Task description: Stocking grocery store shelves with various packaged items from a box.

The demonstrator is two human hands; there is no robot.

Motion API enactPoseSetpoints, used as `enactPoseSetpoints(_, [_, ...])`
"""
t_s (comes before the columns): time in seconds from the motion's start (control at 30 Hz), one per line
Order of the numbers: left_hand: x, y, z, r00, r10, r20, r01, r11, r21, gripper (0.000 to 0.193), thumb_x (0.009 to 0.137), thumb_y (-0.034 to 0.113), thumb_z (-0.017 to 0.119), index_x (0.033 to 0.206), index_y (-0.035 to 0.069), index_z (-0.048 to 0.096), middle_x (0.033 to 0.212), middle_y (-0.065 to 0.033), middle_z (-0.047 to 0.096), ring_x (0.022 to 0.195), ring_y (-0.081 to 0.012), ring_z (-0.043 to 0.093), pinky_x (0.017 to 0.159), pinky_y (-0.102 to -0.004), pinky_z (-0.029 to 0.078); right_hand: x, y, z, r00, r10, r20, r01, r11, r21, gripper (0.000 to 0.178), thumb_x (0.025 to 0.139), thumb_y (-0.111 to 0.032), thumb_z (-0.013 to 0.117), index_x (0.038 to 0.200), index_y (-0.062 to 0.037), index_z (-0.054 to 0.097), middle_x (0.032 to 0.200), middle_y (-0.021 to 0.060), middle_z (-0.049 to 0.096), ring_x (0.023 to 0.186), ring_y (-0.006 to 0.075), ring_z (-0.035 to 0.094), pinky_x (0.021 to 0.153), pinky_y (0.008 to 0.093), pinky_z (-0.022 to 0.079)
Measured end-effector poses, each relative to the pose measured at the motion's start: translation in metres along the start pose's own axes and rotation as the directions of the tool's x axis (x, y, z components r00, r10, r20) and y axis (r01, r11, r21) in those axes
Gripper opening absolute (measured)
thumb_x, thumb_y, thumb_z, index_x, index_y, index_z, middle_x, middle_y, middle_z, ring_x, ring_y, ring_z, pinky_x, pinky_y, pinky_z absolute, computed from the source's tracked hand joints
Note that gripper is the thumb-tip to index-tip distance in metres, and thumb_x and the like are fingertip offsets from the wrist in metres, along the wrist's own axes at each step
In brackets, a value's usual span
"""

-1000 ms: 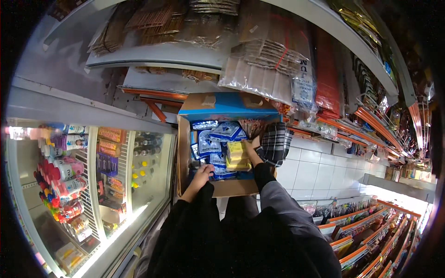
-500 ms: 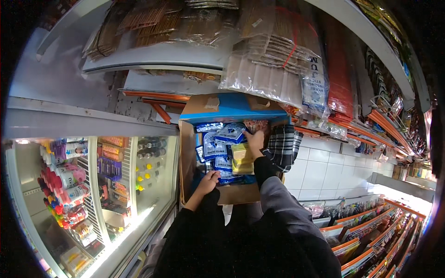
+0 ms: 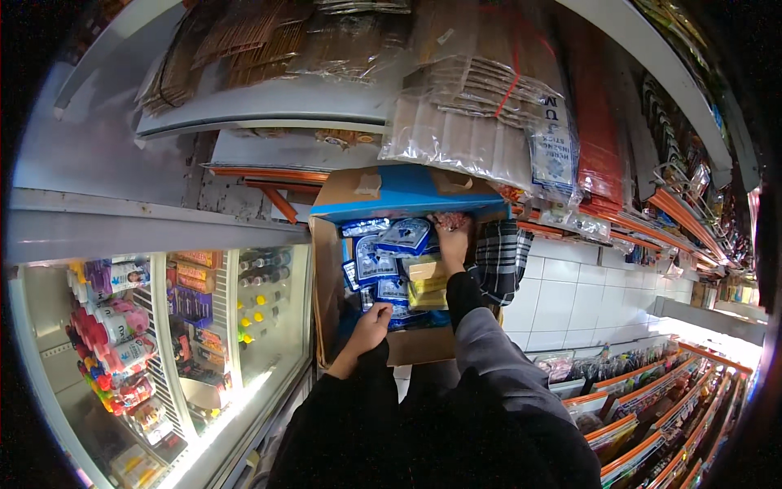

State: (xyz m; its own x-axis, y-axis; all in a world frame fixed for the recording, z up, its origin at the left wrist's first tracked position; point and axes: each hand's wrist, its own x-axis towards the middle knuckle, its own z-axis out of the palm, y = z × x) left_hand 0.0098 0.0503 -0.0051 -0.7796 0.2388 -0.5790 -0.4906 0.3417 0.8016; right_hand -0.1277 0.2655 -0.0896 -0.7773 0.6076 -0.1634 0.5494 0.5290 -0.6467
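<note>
In front of me an open cardboard box (image 3: pixel 407 352) with a blue inner flap holds several blue-and-white packets (image 3: pixel 404 236) and a yellowish pack (image 3: pixel 429 285). At its far right corner my right hand (image 3: pixel 454 243) reaches in, fingers closed at a reddish-brown packet (image 3: pixel 450 220); the fingertips are partly hidden. My left hand (image 3: pixel 371 328) is over the near left part of the box, fingers curled together beside the blue packets. Whatever it may hold is too small to make out.
A dark plaid cloth (image 3: pixel 503 257) hangs at the box's right side. Left of it stands a lit glass-front cooler (image 3: pixel 236 326) with bottles. Shelves with plastic-wrapped brown bundles (image 3: pixel 456 134) overhang the far side. Orange-edged racks (image 3: pixel 652 399) stand at the right.
My right hand has shifted from beside the blue packet toward the far right corner, at the reddish-brown packet. My left hand stays near the box's front, fingers still curled.
</note>
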Motion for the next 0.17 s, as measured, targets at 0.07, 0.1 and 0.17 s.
enactPoseSetpoints(0.07, [0.009,0.004,0.001,0.991,0.133,-0.028,-0.132,0.99,0.052,0.02,0.088,0.018,0.051,0.101,0.004,0.054,0.081,-0.0114,0.057,0.076,-0.0182,0.055,0.067,-0.0274,0.044,0.003,0.008,0.01,0.996,-0.055,0.066,0.047,0.991,0.126,0.092,0.066,-0.028,0.07,0.134,-0.0012,0.014,0.11,0.0258,0.053,0.099,0.0409,0.052,0.082,0.0434,0.043])
enactPoseSetpoints(0.1, [0.019,0.012,0.006,0.963,0.269,-0.029,-0.265,0.959,0.101,0.019,0.086,0.017,0.054,0.1,0.004,0.054,0.08,-0.0137,0.058,0.075,-0.0212,0.057,0.067,-0.0287,0.045,0.012,0.022,0.013,0.988,-0.107,0.109,0.078,0.967,0.242,0.094,0.067,-0.028,0.07,0.135,-0.0021,0.011,0.114,0.0258,0.051,0.104,0.039,0.051,0.085,0.0426,0.041])
enactPoseSetpoints(0.17, [0.054,0.039,0.016,0.986,0.163,0.021,-0.164,0.983,0.079,0.021,0.084,0.012,0.054,0.103,0.004,0.052,0.101,-0.019,0.057,0.092,-0.0263,0.058,0.072,-0.0333,0.046,0.035,0.055,0.024,0.947,-0.007,0.32,-0.13,0.906,0.403,0.096,0.071,-0.038,0.067,0.137,-0.0039,0.005,0.124,0.0253,0.043,0.113,0.0338,0.046,0.091,0.0393,0.037])
